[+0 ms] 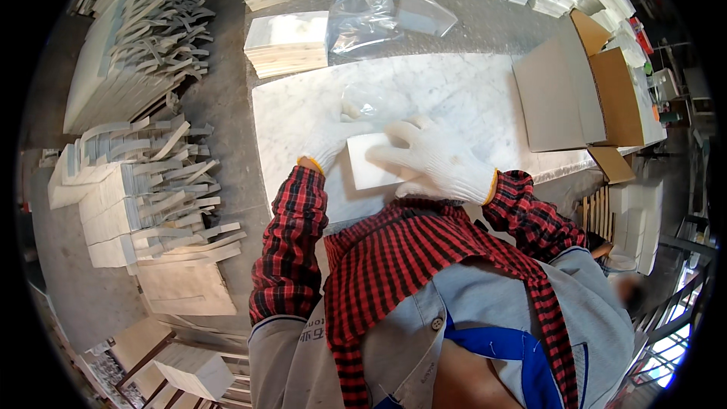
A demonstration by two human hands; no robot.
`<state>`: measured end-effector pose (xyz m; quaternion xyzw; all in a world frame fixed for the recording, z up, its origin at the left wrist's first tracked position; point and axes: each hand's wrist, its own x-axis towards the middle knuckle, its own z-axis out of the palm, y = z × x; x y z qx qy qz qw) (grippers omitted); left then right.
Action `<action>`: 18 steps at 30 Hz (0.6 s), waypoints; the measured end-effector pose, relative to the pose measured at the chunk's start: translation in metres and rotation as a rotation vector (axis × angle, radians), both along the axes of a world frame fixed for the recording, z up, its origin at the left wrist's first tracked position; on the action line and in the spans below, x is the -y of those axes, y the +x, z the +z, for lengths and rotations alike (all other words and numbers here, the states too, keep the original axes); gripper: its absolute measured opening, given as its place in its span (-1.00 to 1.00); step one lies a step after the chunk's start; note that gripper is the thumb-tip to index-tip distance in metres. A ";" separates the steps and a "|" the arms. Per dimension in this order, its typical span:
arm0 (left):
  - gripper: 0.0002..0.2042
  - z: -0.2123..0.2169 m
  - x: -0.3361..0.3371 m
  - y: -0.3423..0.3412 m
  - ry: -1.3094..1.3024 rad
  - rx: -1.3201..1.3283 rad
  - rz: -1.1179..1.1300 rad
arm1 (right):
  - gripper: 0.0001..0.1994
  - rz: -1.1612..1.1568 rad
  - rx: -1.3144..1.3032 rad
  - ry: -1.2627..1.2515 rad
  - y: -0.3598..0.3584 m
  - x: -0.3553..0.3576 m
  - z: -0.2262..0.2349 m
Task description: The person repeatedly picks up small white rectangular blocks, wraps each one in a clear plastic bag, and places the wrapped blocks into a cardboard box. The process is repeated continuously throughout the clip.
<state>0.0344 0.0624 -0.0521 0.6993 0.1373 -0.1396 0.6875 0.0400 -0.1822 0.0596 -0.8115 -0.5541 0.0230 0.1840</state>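
A white rectangular block [366, 168] lies in front of me on a white marble-patterned slab [469, 79]; I cannot tell whether it is one piece or a stack. My right hand [443, 159], in a white knitted glove, grips the block's right side, with one digit across its top and others around the far edge. Gloved likewise, my left hand [333, 142] is at the block's far left corner. Its fingers blend into the white surface and are hard to make out. Just beyond the hands lies a crumpled clear plastic bag [367, 100].
An open cardboard box [556, 98] stands at the slab's right end. Beyond the slab are a stack of pale tiles [286, 42] and more clear plastic bags [367, 15]. To the left, stacked white slabs [106, 212] have loose strips [178, 197] sticking out toward the slab.
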 end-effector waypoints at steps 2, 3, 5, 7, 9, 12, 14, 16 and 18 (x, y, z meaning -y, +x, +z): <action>-0.66 0.009 0.001 0.000 -0.003 -0.035 -0.017 | -0.45 -0.012 -0.010 -0.040 -0.002 -0.004 0.000; -0.66 0.016 0.000 0.001 0.001 -0.057 -0.033 | -0.48 -0.039 -0.014 -0.023 -0.003 -0.007 0.001; -0.68 0.019 0.001 -0.001 -0.040 -0.057 -0.001 | -0.54 -0.094 -0.022 0.011 -0.007 -0.009 0.002; -0.71 0.018 0.005 -0.005 -0.135 -0.011 0.090 | -0.56 -0.077 0.005 0.017 -0.005 -0.007 0.001; -0.73 0.020 0.006 -0.004 -0.161 0.042 0.145 | -0.58 -0.070 0.027 0.022 -0.003 -0.004 -0.001; -0.75 0.022 0.005 0.001 -0.190 0.071 0.152 | -0.56 -0.078 0.028 0.025 -0.002 -0.001 -0.004; -0.74 0.025 0.007 0.003 -0.204 0.065 0.162 | -0.50 -0.086 -0.001 0.021 -0.002 -0.001 -0.007; -0.71 0.040 0.013 0.002 -0.222 0.051 0.204 | -0.41 -0.044 0.033 0.072 0.003 0.003 0.000; -0.75 0.053 0.008 0.005 0.050 0.093 0.146 | -0.30 -0.189 -0.260 0.240 0.010 0.013 -0.009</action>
